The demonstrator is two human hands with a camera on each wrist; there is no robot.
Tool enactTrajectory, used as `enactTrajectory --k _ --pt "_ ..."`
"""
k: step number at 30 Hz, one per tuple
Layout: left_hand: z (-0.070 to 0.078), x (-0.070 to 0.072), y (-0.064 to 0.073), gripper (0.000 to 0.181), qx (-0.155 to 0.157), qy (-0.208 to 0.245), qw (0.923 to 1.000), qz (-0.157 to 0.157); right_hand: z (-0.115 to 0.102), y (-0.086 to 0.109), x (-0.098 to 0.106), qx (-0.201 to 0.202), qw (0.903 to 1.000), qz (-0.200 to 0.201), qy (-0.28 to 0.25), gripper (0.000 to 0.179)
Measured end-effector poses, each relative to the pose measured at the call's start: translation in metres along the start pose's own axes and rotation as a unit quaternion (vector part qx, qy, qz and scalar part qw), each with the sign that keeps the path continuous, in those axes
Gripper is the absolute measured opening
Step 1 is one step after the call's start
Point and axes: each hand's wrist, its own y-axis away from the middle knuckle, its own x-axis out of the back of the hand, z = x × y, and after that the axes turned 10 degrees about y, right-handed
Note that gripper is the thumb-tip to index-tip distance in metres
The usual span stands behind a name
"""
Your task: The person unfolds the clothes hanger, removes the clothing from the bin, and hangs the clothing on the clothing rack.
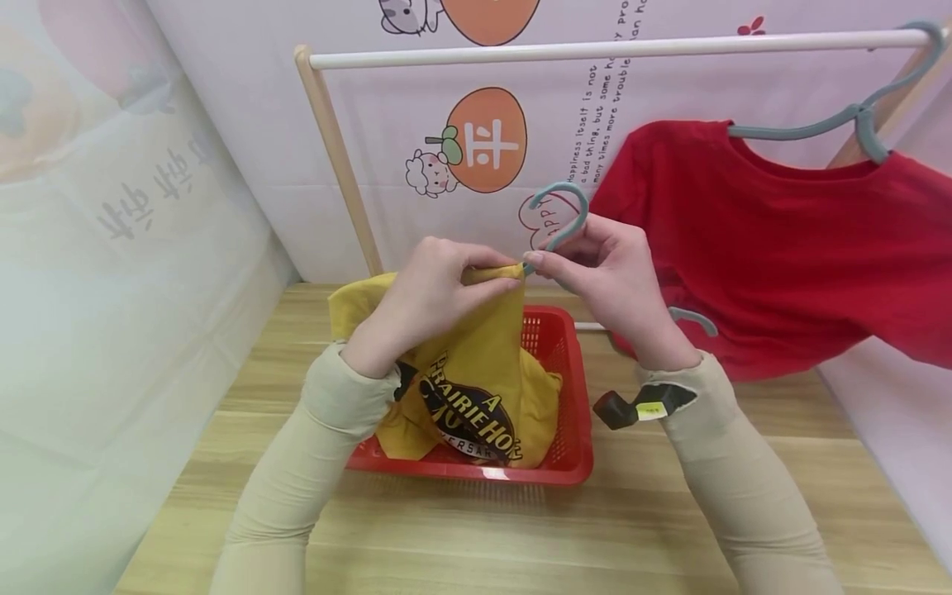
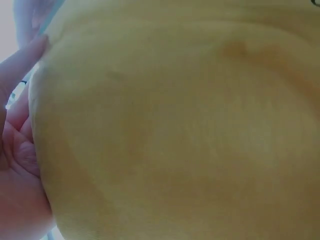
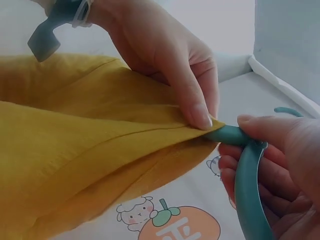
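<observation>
In the head view my left hand (image 1: 439, 285) pinches the edge of a yellow T-shirt (image 1: 487, 347) between thumb and fingers. The shirt hangs down into a red basket, its dark printed lettering facing me. My right hand (image 1: 613, 273) grips a teal clothes hanger (image 1: 583, 211) just below its hook. In the right wrist view one arm of the hanger (image 3: 247, 185) enters the shirt's opening, with my left fingertips pressing the cloth right at that spot. Yellow cloth (image 2: 175, 125) fills most of the left wrist view and hides the rest of the hanger.
A red basket (image 1: 583, 413) stands on the wooden table (image 1: 461, 537) under the shirt. Behind it rises a rack with a white rail (image 1: 521, 54). At the right, a red T-shirt (image 1: 788, 240) hangs on another teal hanger (image 1: 796, 132). A grey-blue hook (image 1: 693, 318) shows beside my right wrist.
</observation>
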Motion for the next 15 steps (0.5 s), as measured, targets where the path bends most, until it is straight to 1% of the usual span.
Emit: enactTrajectory --k 3,6,8,10,11,13,15 --pt "-0.002 0.005 0.001 0.018 0.000 0.005 1.0000 0.008 -0.001 0.000 0.001 0.009 0.9991 0.026 -0.033 0.021" --pt "-0.005 0.014 0.003 0.017 0.006 0.015 0.9993 0.034 -0.002 0.003 0.005 0.020 0.9966 0.054 -0.059 0.023" --pt "-0.007 0.020 0.005 0.017 0.011 0.025 0.9981 0.055 -0.001 0.006 0.008 0.023 0.9956 0.060 -0.067 0.023" --pt "-0.007 0.026 0.006 0.018 0.013 0.036 0.9968 0.071 0.002 0.009 0.010 0.028 0.9957 0.048 -0.074 0.022" --pt "-0.008 0.028 0.007 0.018 0.015 0.041 0.9962 0.075 0.004 0.011 0.010 0.027 0.9959 0.035 -0.079 0.022" --pt "-0.007 0.031 0.008 0.019 0.019 0.047 0.9956 0.079 0.011 0.015 0.008 0.024 0.9968 -0.002 -0.076 0.022" --pt "-0.007 0.033 0.008 0.019 0.023 0.054 0.9952 0.078 0.021 0.018 0.003 0.014 0.9963 -0.048 -0.070 0.022"
